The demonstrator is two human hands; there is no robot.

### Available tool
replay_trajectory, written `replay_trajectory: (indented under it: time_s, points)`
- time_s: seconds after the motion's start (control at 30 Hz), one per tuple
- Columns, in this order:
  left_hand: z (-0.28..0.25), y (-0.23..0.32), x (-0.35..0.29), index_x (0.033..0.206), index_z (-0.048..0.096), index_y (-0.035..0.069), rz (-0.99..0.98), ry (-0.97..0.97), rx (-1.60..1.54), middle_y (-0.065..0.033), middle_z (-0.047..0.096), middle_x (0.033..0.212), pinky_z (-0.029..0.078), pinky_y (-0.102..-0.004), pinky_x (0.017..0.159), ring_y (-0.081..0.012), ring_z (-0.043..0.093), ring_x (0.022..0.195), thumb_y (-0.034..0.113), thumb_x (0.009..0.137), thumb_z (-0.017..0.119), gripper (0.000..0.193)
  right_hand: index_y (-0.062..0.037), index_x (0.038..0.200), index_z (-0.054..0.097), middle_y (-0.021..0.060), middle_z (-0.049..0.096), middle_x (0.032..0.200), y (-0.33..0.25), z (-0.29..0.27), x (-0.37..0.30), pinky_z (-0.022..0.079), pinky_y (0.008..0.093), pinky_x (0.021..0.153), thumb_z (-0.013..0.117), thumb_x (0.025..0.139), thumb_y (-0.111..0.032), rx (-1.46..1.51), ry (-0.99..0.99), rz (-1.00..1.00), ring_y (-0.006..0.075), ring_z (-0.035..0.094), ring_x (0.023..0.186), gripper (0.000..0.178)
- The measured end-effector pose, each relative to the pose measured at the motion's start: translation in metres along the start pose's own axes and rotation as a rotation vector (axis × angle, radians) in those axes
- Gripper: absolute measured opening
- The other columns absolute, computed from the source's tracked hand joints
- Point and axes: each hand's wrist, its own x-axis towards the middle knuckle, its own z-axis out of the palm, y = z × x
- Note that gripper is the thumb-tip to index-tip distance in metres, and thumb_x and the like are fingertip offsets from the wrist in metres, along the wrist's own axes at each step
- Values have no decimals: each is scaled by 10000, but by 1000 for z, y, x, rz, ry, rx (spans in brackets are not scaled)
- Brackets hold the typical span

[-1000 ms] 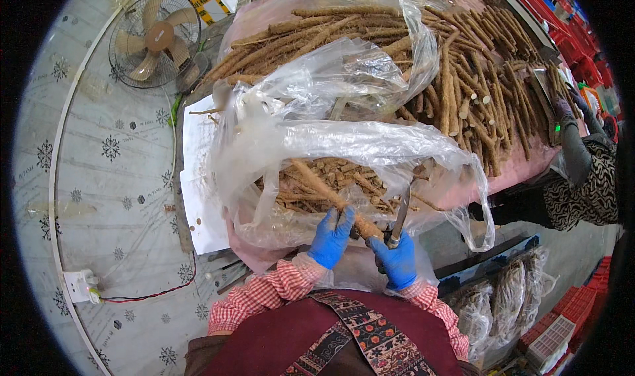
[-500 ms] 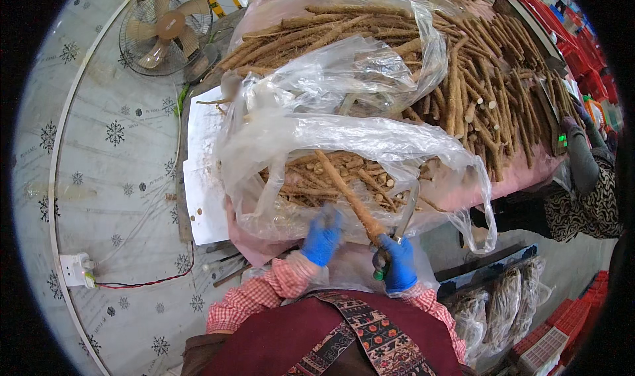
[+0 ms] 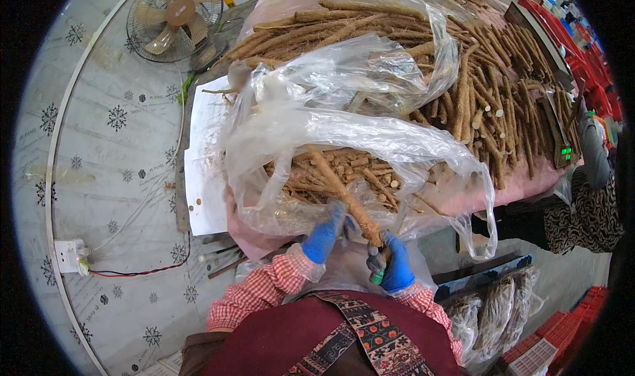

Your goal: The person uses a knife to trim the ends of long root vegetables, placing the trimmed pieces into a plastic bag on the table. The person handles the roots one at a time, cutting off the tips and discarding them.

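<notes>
Low in front of me, my right hand (image 3: 399,263), in a blue glove, is closed round the thick lower end of a long brown yam (image 3: 349,203). That same hand also holds a knife by its green handle (image 3: 376,277); the blade does not show. The yam slants up and left over an open clear plastic bag (image 3: 370,134) with several shorter yam pieces (image 3: 311,177) inside. My left hand (image 3: 322,241), also blue-gloved, is close to the yam's left side. Its fingers look stretched out but blurred, and whether they touch the yam is unclear.
Long yams (image 3: 489,111) lie heaped across the pink-covered table. A fan (image 3: 180,12) and white paper (image 3: 205,184) are at the left. Another person's sleeve (image 3: 594,151) shows at the right, near a scale with a green display (image 3: 565,154). Wrapped bundles (image 3: 496,310) lie lower right.
The knife's blade, upright beside the yam before, has dropped out of sight as the right hand turned. The left hand has come slightly closer to the yam. The whole view has shifted a little.
</notes>
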Motion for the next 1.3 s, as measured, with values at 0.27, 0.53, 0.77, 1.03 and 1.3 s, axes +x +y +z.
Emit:
replay_trajectory:
  time_s: [0.27,0.53,0.77,1.03,1.3]
  points:
    - [23,-12,0,1107,588,-3,232,59,350,-54,608,990,448,-278,830,-128,549,929,215,968,538,264,-6,957,590,7,552,609,20,5,5,354,232,410,662,884,-212,-776,178,-413,70,483,471,230]
    - [9,26,9,686,528,98,81,261,-203,3,457,581,344,-258,463,-97,410,497,420,964,498,427,-37,1008,592,-2,471,523,-3,9,-2,298,238,338,501,952,-424,-120,-156,75,90,399,378,402]
    - [19,-8,-15,781,551,72,603,-39,595,1,511,612,433,-273,542,-149,516,552,305,960,541,294,-65,960,546,5,445,528,1,11,2,291,242,366,469,965,-426,-183,-91,45,110,364,376,368]
    - [18,8,12,877,557,67,192,313,-205,14,487,647,397,-247,549,-108,470,573,322,974,523,275,-80,970,511,6,435,519,-9,14,-2,287,243,366,461,962,-446,-116,-186,114,111,355,370,369]
    - [24,-3,-3,1004,585,14,493,78,488,-23,530,738,425,-255,591,-93,482,653,285,994,490,287,-58,882,562,18,499,548,-6,14,1,317,249,375,527,945,-391,-211,-116,28,114,416,396,340]
